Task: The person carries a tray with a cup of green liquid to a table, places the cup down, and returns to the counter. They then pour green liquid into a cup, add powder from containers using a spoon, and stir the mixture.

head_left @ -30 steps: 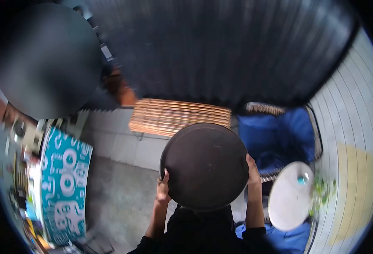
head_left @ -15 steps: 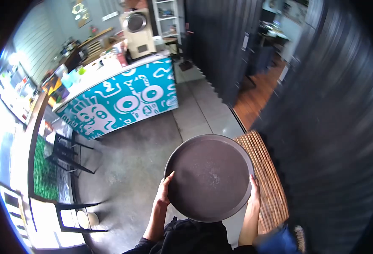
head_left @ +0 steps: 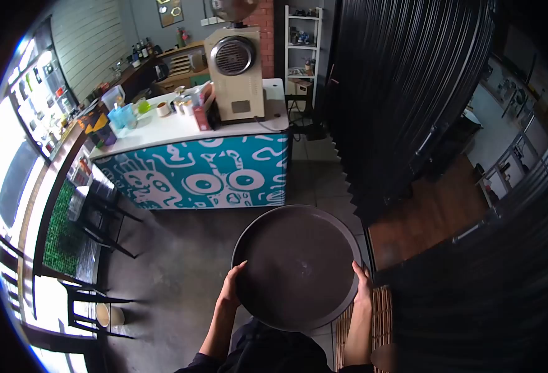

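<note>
A large round dark brown serving tray is held out in front of my body, with its flat inside facing up. My left hand grips the rim at the left, thumb over the edge. On the opposite side my right hand is closed on the rim in the same way. The fingers beneath the tray are hidden. Nothing stands on the tray apart from a faint pale mark near its middle.
Ahead stands a counter with a teal cartoon front, carrying a beige machine and cups. Black stools line the left. At the right are a black corrugated partition, a doorway with wooden floor and a slatted bench.
The counter and machine now look larger and nearer, and the view has turned. The bench has slipped lower in view. Both hands keep their hold on the serving tray.
</note>
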`<act>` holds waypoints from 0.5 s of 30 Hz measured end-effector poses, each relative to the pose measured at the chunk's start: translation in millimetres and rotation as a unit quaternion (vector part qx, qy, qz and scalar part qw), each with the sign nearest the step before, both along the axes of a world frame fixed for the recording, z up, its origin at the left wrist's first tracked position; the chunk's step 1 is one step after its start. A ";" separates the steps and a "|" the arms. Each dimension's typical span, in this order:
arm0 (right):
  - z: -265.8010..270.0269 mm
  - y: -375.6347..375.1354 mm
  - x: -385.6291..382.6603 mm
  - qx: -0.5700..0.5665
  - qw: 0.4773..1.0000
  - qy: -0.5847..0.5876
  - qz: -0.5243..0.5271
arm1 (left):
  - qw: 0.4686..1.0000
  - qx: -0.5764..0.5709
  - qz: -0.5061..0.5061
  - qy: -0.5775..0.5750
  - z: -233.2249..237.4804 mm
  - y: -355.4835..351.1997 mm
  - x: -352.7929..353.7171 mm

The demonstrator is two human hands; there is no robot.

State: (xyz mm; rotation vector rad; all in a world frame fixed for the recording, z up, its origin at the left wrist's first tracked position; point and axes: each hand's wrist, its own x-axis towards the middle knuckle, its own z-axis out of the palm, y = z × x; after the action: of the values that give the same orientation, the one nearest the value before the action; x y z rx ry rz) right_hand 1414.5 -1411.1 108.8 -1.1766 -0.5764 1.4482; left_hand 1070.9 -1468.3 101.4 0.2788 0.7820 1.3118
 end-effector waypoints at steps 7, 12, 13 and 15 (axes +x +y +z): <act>-6.0 157.9 33.8 -0.067 0.997 -0.028 -0.040 | 0.997 0.016 -0.071 -0.018 -18.7 201.3 30.0; 18.7 256.8 51.9 -0.029 0.995 -0.002 -0.097 | 0.992 0.007 -0.126 -0.017 -1.1 338.4 50.1; 16.7 273.0 56.7 -0.031 0.994 -0.001 -0.108 | 0.989 0.008 -0.140 -0.037 5.2 363.7 55.0; 7.8 314.5 66.6 -0.025 0.990 0.020 -0.136 | 0.988 0.010 -0.152 -0.006 12.4 411.6 65.9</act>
State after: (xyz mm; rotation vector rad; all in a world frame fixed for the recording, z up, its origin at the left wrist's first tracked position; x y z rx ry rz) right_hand 1481.1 -1096.6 116.6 -1.2107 -0.3383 1.2564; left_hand 1136.9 -1056.6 113.8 0.3891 0.6868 1.0332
